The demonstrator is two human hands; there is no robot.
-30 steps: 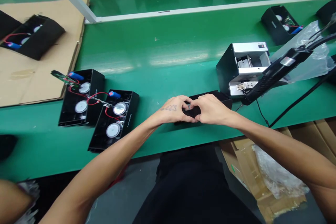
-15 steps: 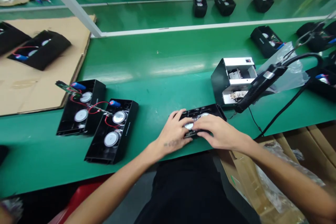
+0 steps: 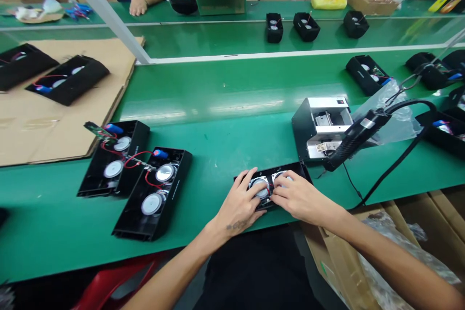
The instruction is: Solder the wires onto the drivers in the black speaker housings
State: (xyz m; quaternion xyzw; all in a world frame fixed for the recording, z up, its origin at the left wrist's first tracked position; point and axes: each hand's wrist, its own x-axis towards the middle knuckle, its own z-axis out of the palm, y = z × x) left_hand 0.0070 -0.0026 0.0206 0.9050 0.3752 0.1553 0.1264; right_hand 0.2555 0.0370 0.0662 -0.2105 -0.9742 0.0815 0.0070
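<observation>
A black speaker housing (image 3: 298,170) lies open side up at the near edge of the green bench, with two round speaker drivers inside. My left hand (image 3: 238,203) holds its left end, thumb on the near side and fingers reaching over the left driver (image 3: 263,193). Fingertips of my right hand (image 3: 301,197) are pinched together inside, between the drivers; whatever they hold is hidden. The right driver (image 3: 279,177) is partly covered by that hand. Left of my hands lie two more open housings, one nearer (image 3: 179,174) and one behind (image 3: 140,133), with red wires, blue cylinders and circuit boards.
A black and silver machine (image 3: 321,128) stands just beyond the housing. Beside it hangs a black corded tool (image 3: 358,138). Cardboard (image 3: 72,135) with more housings lies at left. Across the bench rests another person's hand (image 3: 138,5). Open cartons (image 3: 392,218) are below right.
The camera view has tilted up, so the bench sits lower in the picture. My right hand's fingers have drawn closer together, and more of both drivers shows.
</observation>
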